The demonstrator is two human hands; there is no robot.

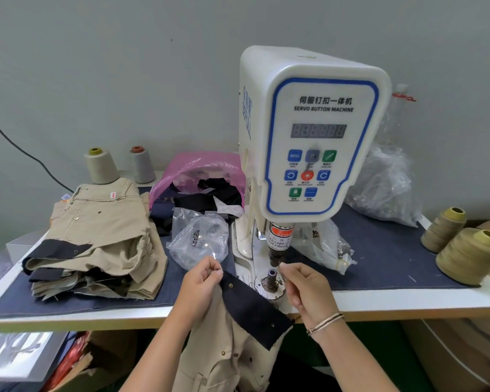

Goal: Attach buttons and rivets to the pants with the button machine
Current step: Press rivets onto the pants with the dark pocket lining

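Observation:
A white servo button machine (314, 131) stands on the table, its punch (276, 257) above the lower die (271, 274). Beige pants (224, 352) with a dark waistband strip (252, 304) hang over the table's front edge; a brass button sits on the strip near its upper end. My left hand (201, 281) pinches the strip's upper end and holds a small shiny piece at its fingertips. My right hand (306, 290) pinches a small metal piece right beside the die. A clear bag of metal parts (198, 241) lies left of the machine.
A stack of beige pants (102, 239) lies at the left. A pink bag of dark fabric (198, 182) sits behind it. Thread cones stand at the back left (101, 165) and at the right (470, 256). More clear bags (385, 188) lie right of the machine.

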